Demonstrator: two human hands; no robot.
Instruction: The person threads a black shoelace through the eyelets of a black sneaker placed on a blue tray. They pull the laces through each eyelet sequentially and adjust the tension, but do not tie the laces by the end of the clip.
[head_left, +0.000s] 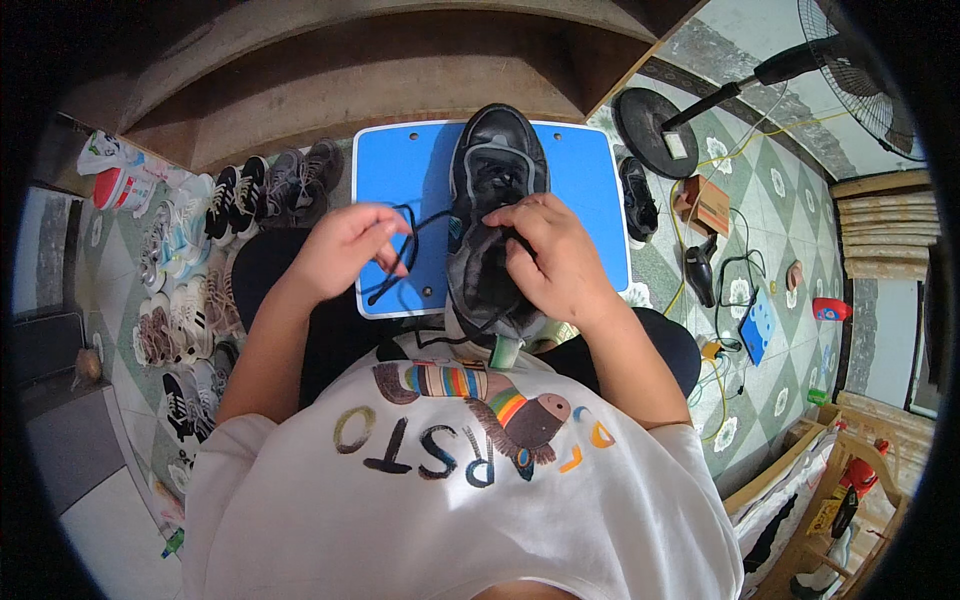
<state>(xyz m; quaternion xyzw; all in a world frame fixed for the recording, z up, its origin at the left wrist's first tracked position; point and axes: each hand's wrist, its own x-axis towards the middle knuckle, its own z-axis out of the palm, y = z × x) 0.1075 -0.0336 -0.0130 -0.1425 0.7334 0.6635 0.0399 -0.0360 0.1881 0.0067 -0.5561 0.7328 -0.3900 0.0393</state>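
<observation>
A black sneaker (501, 146) lies on a blue board with a white rim (390, 165), its toe pointing away from me. My right hand (551, 255) grips the right side of its opening, index finger and thumb over the tongue and collar. A black shoelace (429, 220) runs out from the shoe's left side and loops by the fingertips of my left hand (349, 251). That hand is blurred, with its fingers curled; whether they pinch the lace is unclear. Another stretch of lace hangs near the heel. A pale green thing (505, 352) sits under the heel.
Several pairs of shoes (196, 315) stand in rows on the tiled floor at left, near a red-and-white bucket (120, 189). A wooden shelf (390, 112) rises ahead. At right are another black shoe (637, 199), a standing fan's base (651, 124), a cardboard box (706, 206), a hair dryer (700, 271) and cables.
</observation>
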